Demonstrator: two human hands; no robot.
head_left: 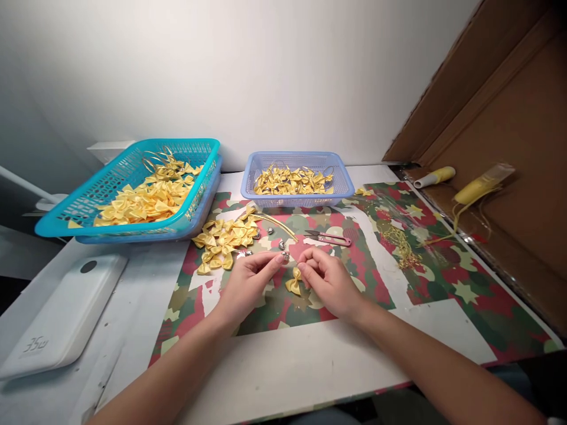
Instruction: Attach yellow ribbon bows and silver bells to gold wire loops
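Between the thumb and fingers of my left hand (252, 277) is a small silver jingle bell (286, 256). My right hand (330, 280) pinches a yellow ribbon bow (293, 283), which hangs below its fingertips. Any thread between the two hands is too fine to make out. Left of my hands lies a pile of yellow bows (225, 236), with a few loose silver bells (270, 231) beside it. A bundle of gold cords (279, 222) curves out of the pile. Beyond my right hand rest thread snips (330, 238) with pink handles.
At the left a turquoise basket (57, 215) of bows is stacked on a blue one. Another blue basket (296, 202) with bows stands at the back. Cord scraps (401, 245) and a yellow cord spool (481, 184) lie right, near a cardboard wall (509, 106). A white power bank (66, 313) is left.
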